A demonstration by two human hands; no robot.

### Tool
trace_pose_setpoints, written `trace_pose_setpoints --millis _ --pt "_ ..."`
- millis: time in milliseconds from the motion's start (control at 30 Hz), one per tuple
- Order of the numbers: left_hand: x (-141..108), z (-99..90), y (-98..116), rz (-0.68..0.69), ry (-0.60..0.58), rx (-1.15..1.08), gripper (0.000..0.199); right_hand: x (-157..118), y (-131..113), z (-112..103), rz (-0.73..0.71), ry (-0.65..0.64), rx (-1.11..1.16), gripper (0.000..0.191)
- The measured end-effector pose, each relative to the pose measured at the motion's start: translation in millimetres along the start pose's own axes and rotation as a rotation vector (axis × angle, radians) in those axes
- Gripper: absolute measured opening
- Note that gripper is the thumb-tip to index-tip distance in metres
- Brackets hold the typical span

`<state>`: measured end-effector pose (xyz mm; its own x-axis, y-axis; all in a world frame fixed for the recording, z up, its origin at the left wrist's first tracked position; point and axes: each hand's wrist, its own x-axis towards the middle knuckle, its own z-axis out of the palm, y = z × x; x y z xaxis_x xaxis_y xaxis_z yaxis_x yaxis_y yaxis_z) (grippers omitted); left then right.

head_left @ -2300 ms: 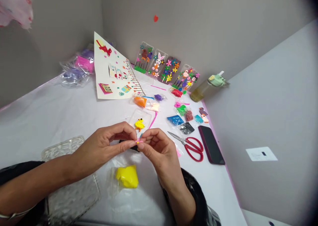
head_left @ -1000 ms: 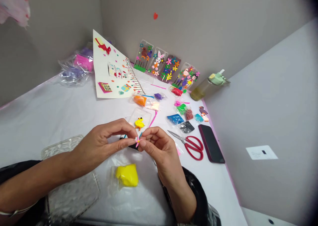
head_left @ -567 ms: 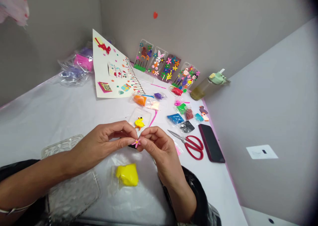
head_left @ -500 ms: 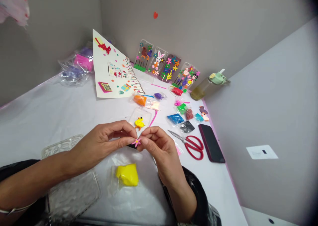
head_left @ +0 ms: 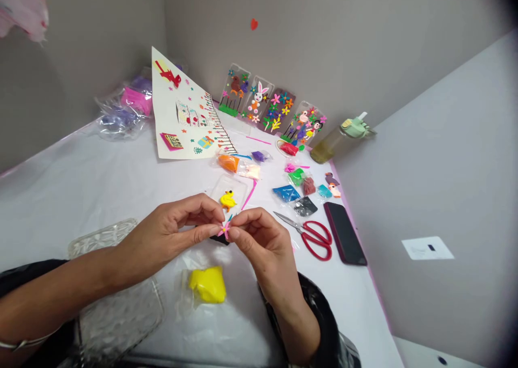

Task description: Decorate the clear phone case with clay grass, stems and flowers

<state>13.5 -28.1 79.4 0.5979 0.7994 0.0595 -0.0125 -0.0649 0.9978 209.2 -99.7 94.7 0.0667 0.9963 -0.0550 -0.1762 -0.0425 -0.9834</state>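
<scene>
Over the middle of the desk (head_left: 121,179), the left hand (head_left: 174,225) and the right hand (head_left: 265,244) meet, thumbs and fingertips pinched on either side of a small pink flower (head_left: 224,230) with a yellow centre. The flower is just on the near side of a clear case (head_left: 239,184) bearing a yellow duck (head_left: 228,200); bagged yellow clay (head_left: 208,284) lies nearer the wearer. Along the desk's right edge lies a dark phone (head_left: 345,233), with red-handled scissors (head_left: 318,241) between it and the right hand. At the back, a green-lidded bottle (head_left: 324,147) and a row of decorated cases (head_left: 279,111) bound the surface by the wall. A wide stretch of white covering opens between the left forearm and the decorated sheet (head_left: 184,114). Compared with the frame just before, the flower is turned, its petals pointing differently, and a teal tip (head_left: 230,217) now shows above it.
</scene>
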Motion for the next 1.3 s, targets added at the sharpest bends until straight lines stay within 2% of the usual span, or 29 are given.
trace_pose_setpoints --millis 267,400,533,800,1100,1300 --pt "-2.3 -2.0 -8.2 0.043 -0.006 0.015 0.008 -3.5 -2.9 -0.5 0.0 -0.013 -0.109 0.009" --pt "-4.0 -4.3 -10.0 0.022 -0.004 0.052 0.018 -4.3 -2.2 -0.9 -0.017 -0.036 -0.125 0.003" --pt "-2.9 -4.6 -6.0 0.012 -0.045 0.102 0.018 -4.2 -1.5 -1.7 -0.035 -0.028 -0.14 0.003" --pt "-0.9 -2.4 -0.1 -0.007 -0.036 -0.026 0.004 -3.3 -4.0 -1.3 -0.039 -0.002 -0.157 0.009" --pt "0.8 -2.3 1.9 -0.029 -0.048 -0.054 0.004 -3.4 -2.3 -1.2 -0.025 -0.016 -0.131 0.006" --pt "0.6 -4.2 2.1 -0.04 -0.05 -0.024 0.01 -4.7 -3.9 -1.1 -0.001 -0.016 -0.074 0.017"
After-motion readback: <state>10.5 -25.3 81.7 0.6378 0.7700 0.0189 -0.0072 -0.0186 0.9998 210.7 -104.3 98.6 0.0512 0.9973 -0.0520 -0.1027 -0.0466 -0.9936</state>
